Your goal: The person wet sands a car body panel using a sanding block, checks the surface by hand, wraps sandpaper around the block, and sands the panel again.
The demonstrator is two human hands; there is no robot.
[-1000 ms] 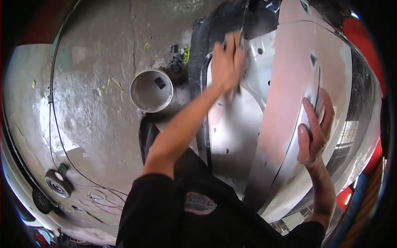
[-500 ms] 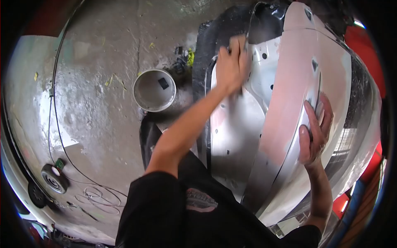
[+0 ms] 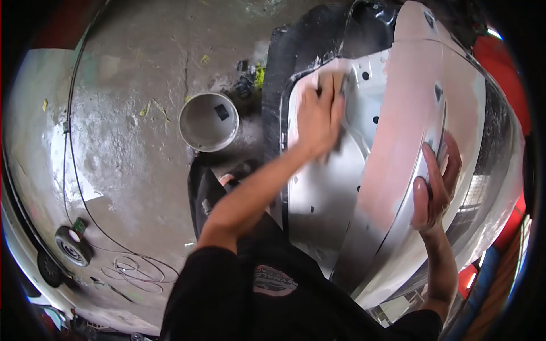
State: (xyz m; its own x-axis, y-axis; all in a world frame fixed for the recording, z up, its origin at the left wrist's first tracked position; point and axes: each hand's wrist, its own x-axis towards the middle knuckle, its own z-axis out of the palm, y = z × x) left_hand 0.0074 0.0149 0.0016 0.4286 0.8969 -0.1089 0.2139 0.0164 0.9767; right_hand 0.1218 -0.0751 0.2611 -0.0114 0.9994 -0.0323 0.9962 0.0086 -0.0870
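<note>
Head view: the fingers of my left hand (image 3: 320, 122) are drawn in over a tan, block-like piece (image 3: 338, 82), too blurred for me to tell its make. The piece lies under my palm and fingers, at the far part of a pale silver metal panel with small dark holes (image 3: 324, 199); I judge that the flat hold lets me press it evenly. My right fingers are half curled, thumb well apart from them, picking up nothing; they rest on the smooth silver-grey ridge (image 3: 416, 166) of the pink-patched bodywork (image 3: 392, 119), probably to steady me.

My left arm reaches from near left towards the far right, elbow bent, back of the hand up. My right forearm rises from the near right, its wrist bent inward to the ridge.

Further out, black sheeting (image 3: 278, 68) borders the panel's far and left edges. To its left a round, pale grey bucket (image 3: 199, 129) stands on the wet-looking grey concrete floor (image 3: 142, 74), perhaps there for easy reach, with a dark rectangular piece (image 3: 222, 112) inside.
</note>
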